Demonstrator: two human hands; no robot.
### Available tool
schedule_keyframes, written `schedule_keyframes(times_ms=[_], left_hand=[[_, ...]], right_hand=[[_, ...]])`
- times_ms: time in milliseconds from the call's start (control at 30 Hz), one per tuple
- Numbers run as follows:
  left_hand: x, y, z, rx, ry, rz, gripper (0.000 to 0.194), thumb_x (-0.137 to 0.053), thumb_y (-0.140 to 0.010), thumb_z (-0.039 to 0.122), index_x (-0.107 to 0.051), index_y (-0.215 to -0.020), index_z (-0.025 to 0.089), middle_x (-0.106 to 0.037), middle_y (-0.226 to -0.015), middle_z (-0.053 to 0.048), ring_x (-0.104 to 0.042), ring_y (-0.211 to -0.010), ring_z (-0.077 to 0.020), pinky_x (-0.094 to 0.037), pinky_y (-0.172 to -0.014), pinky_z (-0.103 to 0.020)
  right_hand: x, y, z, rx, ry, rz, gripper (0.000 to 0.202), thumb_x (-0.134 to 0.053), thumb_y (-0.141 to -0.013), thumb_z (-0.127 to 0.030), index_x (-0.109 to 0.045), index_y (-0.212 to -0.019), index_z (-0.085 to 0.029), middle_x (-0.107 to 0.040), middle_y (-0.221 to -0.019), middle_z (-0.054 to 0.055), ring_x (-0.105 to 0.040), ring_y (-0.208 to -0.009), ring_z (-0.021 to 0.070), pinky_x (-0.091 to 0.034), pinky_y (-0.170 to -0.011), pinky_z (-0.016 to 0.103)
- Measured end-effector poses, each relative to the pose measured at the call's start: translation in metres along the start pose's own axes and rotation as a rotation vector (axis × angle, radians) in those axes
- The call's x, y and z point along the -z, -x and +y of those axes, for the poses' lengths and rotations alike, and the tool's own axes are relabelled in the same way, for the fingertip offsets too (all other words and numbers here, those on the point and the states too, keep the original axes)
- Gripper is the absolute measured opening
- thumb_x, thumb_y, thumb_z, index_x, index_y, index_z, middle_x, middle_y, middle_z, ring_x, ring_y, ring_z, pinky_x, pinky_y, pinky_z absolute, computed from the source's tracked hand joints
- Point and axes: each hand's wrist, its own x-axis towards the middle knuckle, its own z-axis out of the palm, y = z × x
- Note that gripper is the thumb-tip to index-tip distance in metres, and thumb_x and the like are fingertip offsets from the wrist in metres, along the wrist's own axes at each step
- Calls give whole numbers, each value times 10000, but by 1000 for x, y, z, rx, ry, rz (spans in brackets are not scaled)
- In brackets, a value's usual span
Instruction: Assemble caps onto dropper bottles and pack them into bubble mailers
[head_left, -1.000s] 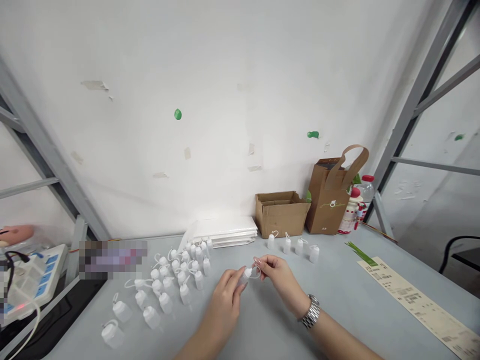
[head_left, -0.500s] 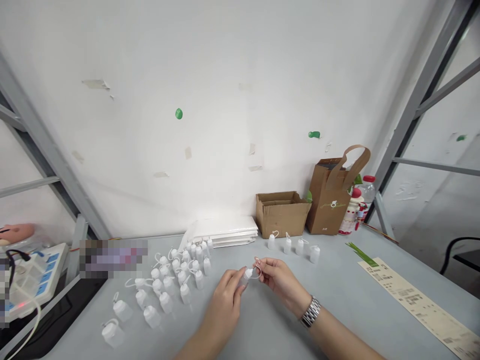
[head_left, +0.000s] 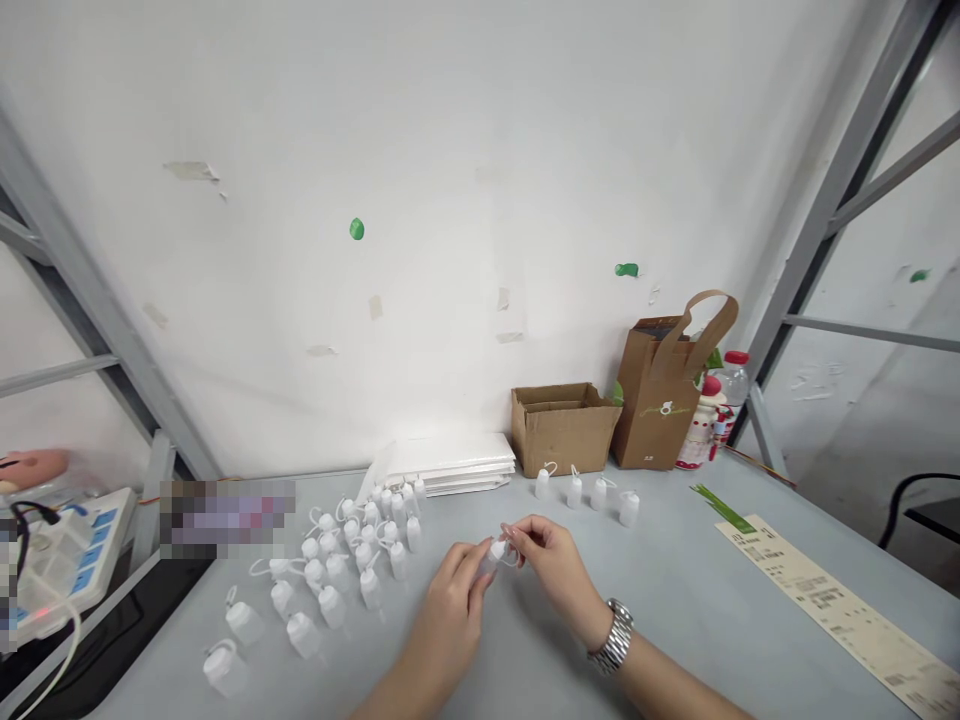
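A small translucent bottle (head_left: 490, 560) with a white cap and a looped strap is held above the grey table (head_left: 525, 650). My left hand (head_left: 454, 592) wraps its fingers round the bottle's body. At the cap and strap, the fingers of my right hand (head_left: 551, 560) are pinched together; a silver watch is on that wrist. Several similar bottles (head_left: 330, 603) stand in a group to the left. A further short row of bottles (head_left: 574, 490) stands behind my right hand.
White flat packages (head_left: 450, 465) lie by the wall beside an open cardboard box (head_left: 568, 440). A brown paper bag (head_left: 656, 410) stands at the back right. Green strips (head_left: 724, 508) and a printed paper strip (head_left: 832, 605) lie at the right. A power strip (head_left: 94, 555) is at the left.
My right hand has moved slightly left, bringing its fingertips closer to the cap, and its wrist has turned. The strap loop now sits nearer the cap. My left hand stays round the bottle.
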Motion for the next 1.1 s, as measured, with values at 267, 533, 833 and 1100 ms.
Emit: schedule_keyframes(times_ms=[267, 533, 833, 1100], left_hand=[[1, 0, -1, -4, -4, 37, 322, -388, -867, 240, -540, -1150, 251, -606, -993, -59, -591, -912, -178, -491, -810, -323], [1, 0, -1, -8, -10, 30, 323, -390, -862, 230, -549, -1142, 249, -610, -977, -64, -597, -903, -184, -496, -808, -334], [-1, 0, -4, -29, -23, 25, 324, -389, -862, 218, -542, -1147, 241, -605, -977, -63, -593, -896, -178, -497, -804, -328], [-1, 0, -2, -35, -8, 46, 316, -397, -857, 216, -555, -1129, 255, -618, -937, -56, -597, -868, -178, -507, -776, -322]], right_hand=[[3, -2, -4, -8, -87, -4, 357, -646, -651, -513, -591, -585, -166, -551, -534, -25, -515, -509, 118, -426, -586, 257], [2, -2, -4, -11, -74, -7, 358, -651, -638, -515, -596, -578, -166, -562, -545, -17, -516, -508, 120, -437, -574, 261], [2, -3, 0, -3, -39, -2, 378, -643, -637, -536, -580, -577, -168, -573, -561, -11, -526, -503, 126, -441, -562, 262], [0, 1, 10, 100, 111, 42, 361, -582, -717, -529, -597, -661, -172, -596, -624, 9, -552, -554, 146, -444, -575, 259]])
